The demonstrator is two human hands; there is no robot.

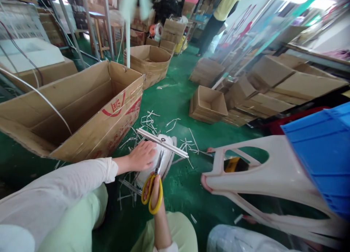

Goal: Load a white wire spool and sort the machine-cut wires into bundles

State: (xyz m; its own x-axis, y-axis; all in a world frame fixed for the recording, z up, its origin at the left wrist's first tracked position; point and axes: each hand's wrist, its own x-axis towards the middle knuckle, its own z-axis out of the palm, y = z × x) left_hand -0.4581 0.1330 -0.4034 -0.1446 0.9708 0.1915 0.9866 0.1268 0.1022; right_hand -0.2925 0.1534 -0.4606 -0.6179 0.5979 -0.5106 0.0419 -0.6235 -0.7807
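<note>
Yellow-handled scissors (148, 195) are in my right hand (155, 190), its fingers in the handle loops and the blades pointing up and away. The blade tips are near a bundle of thin white strips (175, 148), which lies slantwise across a white wrapped bundle (166, 161) low over the floor. My left hand (142, 155) rests on the left part of the white bundle, fingers close to the strips; what lies under its fingertips is hidden. Cut white scraps (149, 122) lie scattered around on the green floor.
A large open cardboard box (120, 109) stands at the left, with another (153, 68) behind it. To the right are a small open box (209, 106), a tipped pale plastic stool (246, 182) and a blue crate (322, 150). A person (221, 11) stands far back.
</note>
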